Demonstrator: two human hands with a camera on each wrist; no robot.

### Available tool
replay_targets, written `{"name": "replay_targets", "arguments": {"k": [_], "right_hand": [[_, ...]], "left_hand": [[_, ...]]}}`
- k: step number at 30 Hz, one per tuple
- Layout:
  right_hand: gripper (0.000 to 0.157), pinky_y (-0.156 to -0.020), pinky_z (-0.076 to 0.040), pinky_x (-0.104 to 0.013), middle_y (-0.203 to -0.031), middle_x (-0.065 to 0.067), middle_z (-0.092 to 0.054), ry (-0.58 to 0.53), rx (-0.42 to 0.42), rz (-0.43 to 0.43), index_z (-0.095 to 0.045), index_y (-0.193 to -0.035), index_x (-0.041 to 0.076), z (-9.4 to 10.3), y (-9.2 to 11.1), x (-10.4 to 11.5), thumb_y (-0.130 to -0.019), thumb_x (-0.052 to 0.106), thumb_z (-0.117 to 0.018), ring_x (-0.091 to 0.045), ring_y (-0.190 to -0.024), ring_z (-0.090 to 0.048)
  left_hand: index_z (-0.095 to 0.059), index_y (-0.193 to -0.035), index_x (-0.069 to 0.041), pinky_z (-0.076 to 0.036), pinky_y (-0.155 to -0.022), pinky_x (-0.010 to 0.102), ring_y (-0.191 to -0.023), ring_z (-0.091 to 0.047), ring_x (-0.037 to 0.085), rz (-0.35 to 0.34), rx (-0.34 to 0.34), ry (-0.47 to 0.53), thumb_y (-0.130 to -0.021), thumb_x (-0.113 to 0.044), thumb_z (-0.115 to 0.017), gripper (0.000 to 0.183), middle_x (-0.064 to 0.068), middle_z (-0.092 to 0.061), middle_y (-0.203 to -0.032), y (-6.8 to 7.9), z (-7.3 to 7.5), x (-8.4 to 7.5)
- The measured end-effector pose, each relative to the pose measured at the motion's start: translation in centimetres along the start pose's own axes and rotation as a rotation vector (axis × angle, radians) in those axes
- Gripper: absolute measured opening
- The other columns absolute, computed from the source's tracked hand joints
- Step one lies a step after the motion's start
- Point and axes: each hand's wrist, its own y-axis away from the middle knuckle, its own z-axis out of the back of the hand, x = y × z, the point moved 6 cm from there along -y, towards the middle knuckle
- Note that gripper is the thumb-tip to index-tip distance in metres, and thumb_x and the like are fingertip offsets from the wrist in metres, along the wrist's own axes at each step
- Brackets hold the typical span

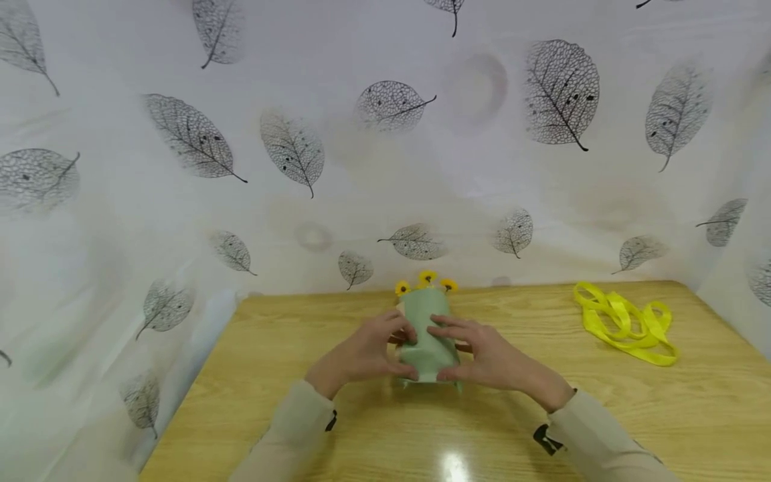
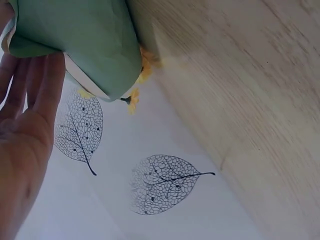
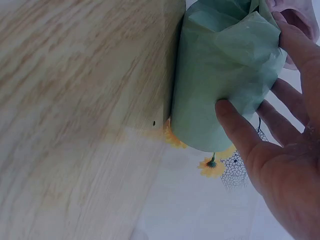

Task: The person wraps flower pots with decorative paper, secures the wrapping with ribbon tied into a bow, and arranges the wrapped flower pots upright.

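Green wrapping paper is rolled around yellow flowers at the middle of the table, and their heads show past its far end. My left hand grips the paper's near left side, with the thumb at the folded lower edge. In the left wrist view the left fingers reach under a paper fold. On the other side my right hand holds the paper, thumb at the near edge. One right finger rests on the paper's surface in the right wrist view. The stems are hidden inside the wrap.
A loosely looped yellow ribbon lies on the right part of the wooden table. Behind the table and along its sides hangs a white sheet printed with dark leaves.
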Motion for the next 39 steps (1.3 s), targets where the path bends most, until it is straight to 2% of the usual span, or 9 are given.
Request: {"name": "replay_targets", "arguments": {"k": [3,7,13,18,22,30,33,36,39], "right_hand": [[0.066,-0.091,-0.061,-0.045,-0.155,-0.021,-0.048,0.049,-0.038,0.035,-0.06,-0.14,0.005,-0.2,0.0,0.1,-0.082,0.021,-0.088,-0.045,-0.135,-0.053],[0.058,-0.083,-0.063,-0.036,-0.144,-0.02,-0.058,0.22,-0.158,0.134,-0.065,-0.129,0.006,-0.4,0.1,0.8,-0.078,0.017,-0.09,-0.041,-0.122,-0.063],[0.049,-0.07,-0.061,-0.027,-0.131,-0.019,-0.067,0.384,-0.306,0.227,-0.069,-0.116,0.005,-0.4,0.2,1.6,-0.074,0.013,-0.092,-0.036,-0.106,-0.07],[0.046,-0.068,-0.06,-0.025,-0.127,-0.019,-0.069,0.42,-0.331,0.231,-0.07,-0.112,0.005,-0.2,0.1,2.0,-0.072,0.014,-0.093,-0.034,-0.102,-0.071],[0.047,-0.068,-0.061,-0.027,-0.13,-0.021,-0.067,0.369,-0.292,0.221,-0.07,-0.116,0.003,-0.2,0.0,1.8,-0.076,0.014,-0.091,-0.036,-0.105,-0.07],[0.047,-0.079,-0.064,-0.036,-0.145,-0.026,-0.053,0.026,-0.168,0.044,-0.068,-0.131,0.006,0.1,0.6,-0.2,-0.087,0.011,-0.082,-0.044,-0.118,-0.064],[0.049,-0.079,-0.064,-0.033,-0.143,-0.027,-0.053,0.02,-0.176,-0.013,-0.067,-0.133,0.008,0.2,0.7,-0.3,-0.087,0.016,-0.083,-0.046,-0.119,-0.063],[0.052,-0.079,-0.063,-0.033,-0.141,-0.027,-0.053,0.012,-0.186,-0.056,-0.067,-0.134,0.009,0.3,0.8,-0.3,-0.086,0.018,-0.084,-0.047,-0.121,-0.061],[0.052,-0.076,-0.064,-0.031,-0.137,-0.029,-0.055,0.002,-0.226,-0.043,-0.067,-0.132,0.004,0.1,0.9,-0.3,-0.084,0.013,-0.085,-0.048,-0.116,-0.063]], "left_hand": [[-0.059,-0.105,-0.009,-0.056,-0.089,0.017,-0.099,-0.063,0.012,-0.009,-0.017,-0.108,-0.078,-0.015,-0.09,0.042,0.003,-0.056,-0.11,0.1,-0.3,-0.3],[-0.057,-0.101,-0.01,-0.054,-0.08,0.018,-0.089,-0.056,0.008,-0.032,-0.082,-0.251,-0.08,-0.012,-0.087,0.036,0.0,-0.054,-0.105,0.2,-0.7,-0.6],[-0.06,-0.101,-0.009,-0.054,-0.079,0.017,-0.089,-0.057,0.008,-0.057,-0.17,-0.312,-0.081,-0.007,-0.085,0.032,0.0,-0.057,-0.102,0.4,-1.0,-1.1],[-0.062,-0.11,-0.01,-0.056,-0.084,0.017,-0.095,-0.062,0.009,-0.08,-0.172,-0.301,-0.086,-0.017,-0.084,0.033,0.001,-0.061,-0.108,0.5,-0.9,-1.5],[-0.064,-0.118,-0.007,-0.057,-0.087,0.018,-0.098,-0.067,0.012,-0.047,-0.168,-0.227,-0.09,-0.017,-0.08,0.034,0.004,-0.061,-0.11,0.5,-0.8,-1.1],[-0.068,-0.119,-0.005,-0.058,-0.084,0.027,-0.098,-0.064,0.018,0.071,-0.22,-0.183,-0.088,-0.014,-0.082,0.035,0.009,-0.06,-0.11,0.7,-1.0,-0.5],[-0.067,-0.114,-0.009,-0.059,-0.084,0.031,-0.106,-0.065,0.022,0.121,-0.235,-0.188,-0.087,-0.018,-0.083,0.032,0.01,-0.064,-0.121,0.8,-1.2,-0.4],[-0.064,-0.12,-0.01,-0.06,-0.087,0.028,-0.116,-0.068,0.026,0.169,-0.214,-0.1,-0.089,-0.017,-0.081,0.036,0.012,-0.066,-0.134,0.9,-1.4,0.0],[-0.06,-0.128,-0.007,-0.06,-0.086,0.026,-0.115,-0.071,0.028,0.188,-0.204,0.0,-0.09,-0.013,-0.079,0.042,0.013,-0.069,-0.133,0.9,-1.7,0.2]]}}
